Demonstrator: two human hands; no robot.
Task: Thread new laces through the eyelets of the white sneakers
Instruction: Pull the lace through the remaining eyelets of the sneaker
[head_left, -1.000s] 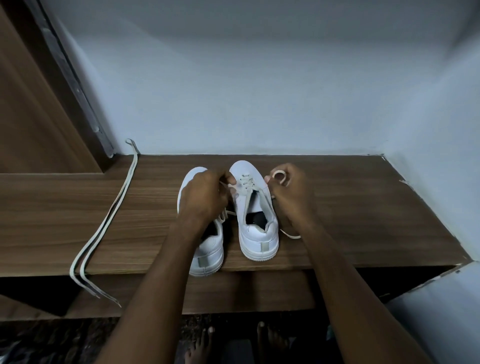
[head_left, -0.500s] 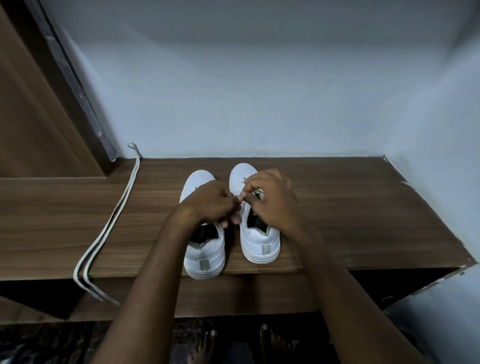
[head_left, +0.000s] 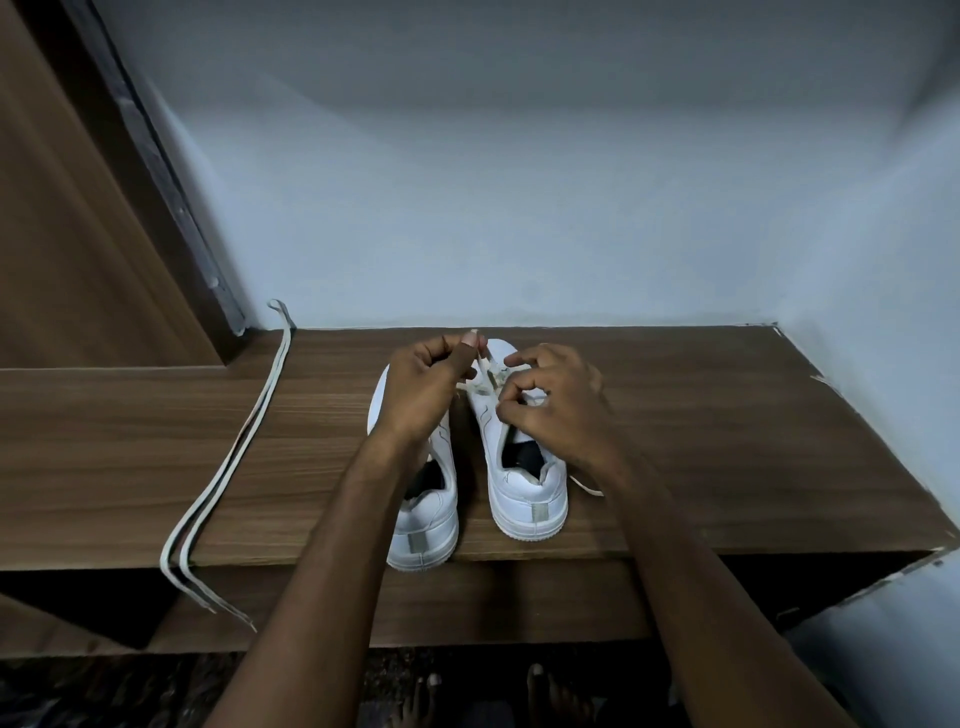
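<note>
White sneakers stand side by side on a brown wood-grain table, heels toward the near edge, toes toward the pale wall. Left sneaker: heel at the table's front edge, front half hidden under the left forearm and hand. Right sneaker: just beside the first, set slightly farther back, dark inside visible at the opening. Left hand: above the toe area of the pair, grip narrow, thumb and curled fingers pinching one strand of the lace, which runs taut from the pinch down to the front eyelets of the right sneaker. Right hand: over the right sneaker's tongue, fingers curled, fingertips pinched together at the eyelet rows; whether a lace strand lies inside that pinch cannot be told. A short loose lace end shows on the table beside the right wrist. Spare lace: folded double, well apart to the left, lying lengthwise on the table, both ends hanging over the front edge. Bare toes on the floor below.
</note>
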